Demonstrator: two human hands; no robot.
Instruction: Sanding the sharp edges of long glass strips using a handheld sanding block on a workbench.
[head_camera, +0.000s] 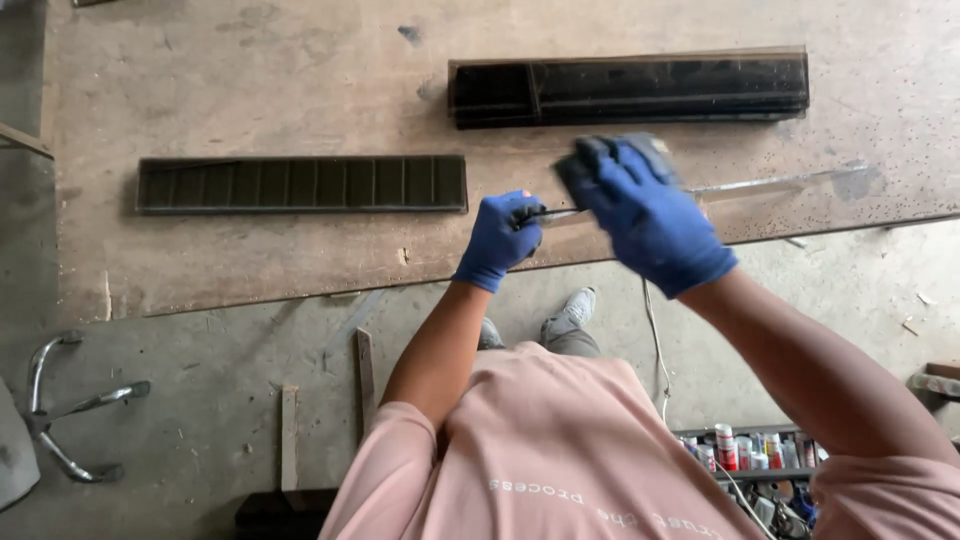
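On the worn brown wooden bench (250, 260), rubbing is in hand. The long clear plastic strip (770, 185) lies near its front edge, below the dark louvred panel (640, 90). The right hand (645, 215), blue-gloved, presses a dark pad (590, 165) onto it, grip closed. The left hand (500, 238) pinches the strip's end tight. Next, I judge, steady strokes along its glossy, see-through length.

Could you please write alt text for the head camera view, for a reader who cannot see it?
Seen from above, a person's blue-gloved left hand grips one end of a long clear flat strip over a worn wooden workbench while the blue-gloved right hand presses a dark pad on it. A dark slatted grille and long black channel-shaped piece lie beyond.
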